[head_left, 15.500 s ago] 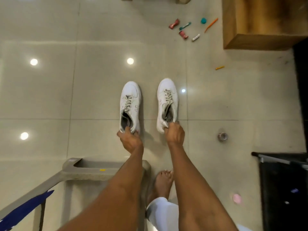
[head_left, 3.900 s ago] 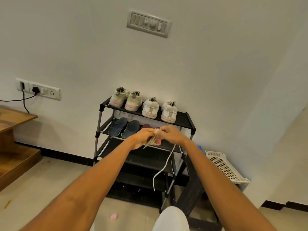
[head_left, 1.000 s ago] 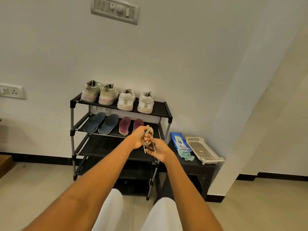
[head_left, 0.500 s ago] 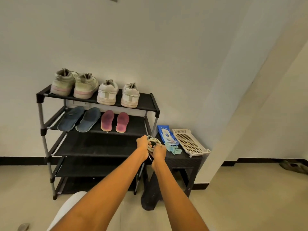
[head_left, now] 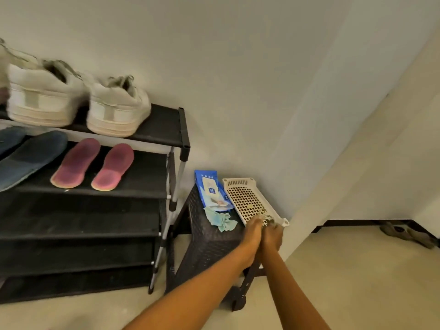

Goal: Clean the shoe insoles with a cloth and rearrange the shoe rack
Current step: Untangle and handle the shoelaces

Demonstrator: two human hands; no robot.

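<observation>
The coiled shoelace (head_left: 268,218) sits at the near end of the white basket (head_left: 247,201), on the black table (head_left: 209,239) beside the shoe rack (head_left: 183,129). Both hands meet there: left hand (head_left: 252,232) and right hand (head_left: 272,235) pinch it. The cloth (head_left: 220,219) lies just left, nearer the left hand.

Probably a home hallway: shoe rack (head_left: 164,125), tiled floor (head_left: 357,270).

rack (head_left: 166,125): sneakers (head_left: 117,108), insoles (head_left: 95,164) | stool (head_left: 202,241): wipes (head_left: 209,189), cloth (head_left: 220,220), tray (head_left: 247,201)
</observation>
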